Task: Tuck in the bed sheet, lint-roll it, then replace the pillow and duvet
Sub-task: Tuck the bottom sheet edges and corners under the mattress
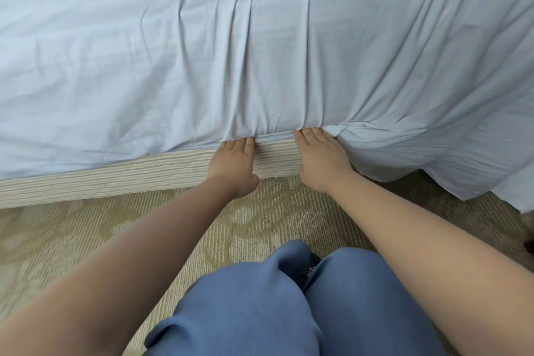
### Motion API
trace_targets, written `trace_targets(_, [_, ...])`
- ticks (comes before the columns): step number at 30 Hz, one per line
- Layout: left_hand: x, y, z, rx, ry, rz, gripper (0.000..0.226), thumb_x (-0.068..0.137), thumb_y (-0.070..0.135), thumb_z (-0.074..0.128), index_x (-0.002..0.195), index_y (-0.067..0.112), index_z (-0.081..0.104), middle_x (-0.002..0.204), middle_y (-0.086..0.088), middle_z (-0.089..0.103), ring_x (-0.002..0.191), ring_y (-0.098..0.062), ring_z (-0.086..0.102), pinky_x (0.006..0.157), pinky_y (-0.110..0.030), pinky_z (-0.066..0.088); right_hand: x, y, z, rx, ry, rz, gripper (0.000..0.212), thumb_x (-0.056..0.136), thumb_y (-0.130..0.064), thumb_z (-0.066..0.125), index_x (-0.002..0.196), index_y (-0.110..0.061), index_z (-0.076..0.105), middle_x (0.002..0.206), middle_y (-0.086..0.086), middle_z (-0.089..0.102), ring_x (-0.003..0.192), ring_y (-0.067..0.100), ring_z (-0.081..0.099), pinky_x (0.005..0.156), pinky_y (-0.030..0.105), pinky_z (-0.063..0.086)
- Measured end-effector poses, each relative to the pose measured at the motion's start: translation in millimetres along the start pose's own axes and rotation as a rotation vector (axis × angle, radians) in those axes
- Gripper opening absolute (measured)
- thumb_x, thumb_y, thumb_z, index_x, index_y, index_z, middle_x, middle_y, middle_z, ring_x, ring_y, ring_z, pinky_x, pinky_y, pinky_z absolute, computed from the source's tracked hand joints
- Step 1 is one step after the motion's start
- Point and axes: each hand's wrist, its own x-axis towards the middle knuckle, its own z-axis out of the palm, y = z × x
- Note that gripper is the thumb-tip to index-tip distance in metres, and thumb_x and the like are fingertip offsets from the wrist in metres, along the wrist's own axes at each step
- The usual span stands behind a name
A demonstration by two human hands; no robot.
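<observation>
Bed sheet (260, 52): pale blue, creased, over the mattress, its edge bunched at the seam above the striped bed base (115, 179), loose at right. Left hand (232, 163) and right hand (320, 159): fingers straight, together, tips hidden under the sheet edge. Patterned carpet (86, 228) below.

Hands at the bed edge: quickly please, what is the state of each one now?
Left hand: open, straight fingers pushing the pale blue cotton bed sheet under the mattress.
Right hand: open, doing the same.
</observation>
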Motion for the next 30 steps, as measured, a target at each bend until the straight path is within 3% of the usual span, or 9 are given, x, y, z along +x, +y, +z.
trace_targets(5, [-17,6,-3,0.069,0.043,0.207,0.076,0.093,0.023,0.04,0.152,0.008,-0.005,0.16,-0.01,-0.005,0.148,-0.021,-0.002,0.12,-0.031,0.0,-22,15,2,-0.067,-0.01,0.067,0.073,0.094,-0.025,0.042,0.152,-0.011,0.0,0.16,0.004,0.0,0.147,0.017,-0.001,0.118,0.035,-0.002])
trace_targets(11, [-12,32,-34,0.059,0.0,0.388,0.071,0.096,0.023,0.041,0.153,0.009,0.001,0.161,-0.008,-0.005,0.148,-0.019,0.003,0.116,-0.027,0.008,-43,39,-13,-0.2,-0.079,0.1,0.068,0.097,-0.026,0.033,0.152,-0.01,-0.003,0.16,0.003,-0.003,0.147,0.015,-0.001,0.118,0.035,-0.003])
trace_targets(16, [8,52,-51,-0.04,0.008,0.415,0.073,0.095,0.023,0.046,0.153,0.011,0.004,0.161,-0.004,0.0,0.146,-0.019,0.014,0.113,-0.027,0.019,-55,58,-22,-0.2,-0.059,0.182,0.067,0.098,-0.023,0.032,0.151,-0.01,-0.007,0.16,0.003,-0.008,0.147,0.016,-0.003,0.118,0.034,-0.001])
trace_targets(24, [33,85,-47,-0.08,0.014,0.441,0.08,0.092,0.028,0.048,0.153,0.009,-0.001,0.16,-0.007,0.006,0.146,-0.021,0.015,0.115,-0.028,0.017,-44,80,-34,-0.139,-0.101,0.155,0.069,0.095,-0.023,0.04,0.152,-0.01,0.003,0.16,0.002,0.003,0.146,0.015,0.006,0.119,0.031,0.002])
trace_targets(30, [45,97,-33,-0.066,0.051,0.446,0.08,0.094,0.029,0.044,0.152,0.006,-0.006,0.16,-0.011,-0.001,0.147,-0.023,0.007,0.117,-0.028,0.001,-49,92,-25,-0.114,-0.036,0.092,0.067,0.091,-0.012,0.048,0.149,-0.007,0.015,0.155,0.007,0.014,0.14,0.023,0.022,0.116,0.03,0.011])
